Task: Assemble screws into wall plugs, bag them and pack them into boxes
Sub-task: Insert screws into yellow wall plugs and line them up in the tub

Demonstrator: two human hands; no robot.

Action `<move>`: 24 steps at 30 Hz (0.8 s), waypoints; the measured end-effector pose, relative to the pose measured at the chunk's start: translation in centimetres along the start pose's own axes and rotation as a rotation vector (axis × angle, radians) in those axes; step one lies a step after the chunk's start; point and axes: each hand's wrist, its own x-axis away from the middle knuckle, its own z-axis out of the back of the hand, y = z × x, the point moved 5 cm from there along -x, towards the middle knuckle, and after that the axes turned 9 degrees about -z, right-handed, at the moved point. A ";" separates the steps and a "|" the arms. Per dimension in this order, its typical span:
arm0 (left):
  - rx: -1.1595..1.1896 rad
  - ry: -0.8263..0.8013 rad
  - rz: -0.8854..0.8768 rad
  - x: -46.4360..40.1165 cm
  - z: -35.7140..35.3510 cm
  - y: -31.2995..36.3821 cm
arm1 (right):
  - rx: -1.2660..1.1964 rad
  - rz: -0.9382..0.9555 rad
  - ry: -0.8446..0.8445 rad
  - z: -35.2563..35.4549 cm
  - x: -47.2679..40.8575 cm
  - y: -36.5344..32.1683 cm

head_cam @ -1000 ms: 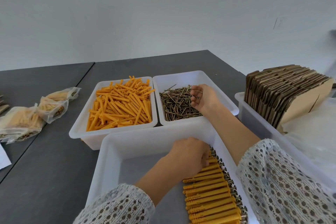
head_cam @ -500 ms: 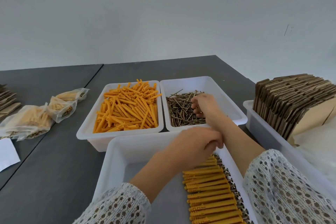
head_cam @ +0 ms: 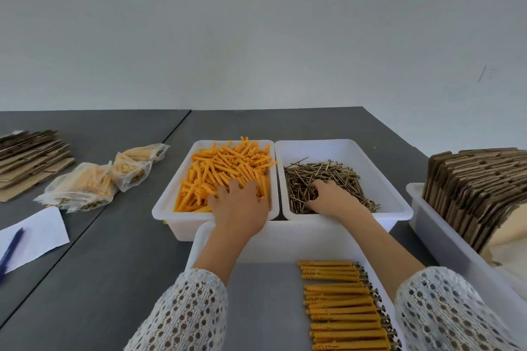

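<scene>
Our left hand (head_cam: 238,208) lies palm-down on the orange wall plugs (head_cam: 225,168), fingers (head_cam: 234,186) spread and nearly straight, their tips buried among the plugs; we cannot tell whether any plug is pinched yet. Our right hand (head_cam: 332,198) reaches into the brass-coloured screws (head_cam: 322,177) with fingers curled into the heap. Whether a screw is caught beneath them is hidden.

We judge that both hands are gathering parts at once, one part type per hand, so that plug and screw can meet without a second reach.

The plugs fill the left white bin (head_cam: 168,202) and the screws the right white bin (head_cam: 399,202). The two bins stand touching, side by side, directly ahead of each hand.

Nearer us, a third white tray (head_cam: 199,239) holds a row of assembled plugs with screws (head_cam: 342,308), laid parallel along its right side, screw heads pointing right. This ordering probably eases counting before bagging.

On the grey table (head_cam: 99,279) to the left lie filled clear bags (head_cam: 85,185), flattened cardboard (head_cam: 31,157) and a paper sheet with a pen (head_cam: 31,236). At right, a further bin (head_cam: 427,225) stores folded carton blanks (head_cam: 479,188) on edge, ready for the boxing stage.
</scene>
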 end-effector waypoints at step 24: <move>0.155 0.040 0.083 -0.9 -0.3 -0.7 | -0.368 0.087 0.171 1.4 1.6 -0.3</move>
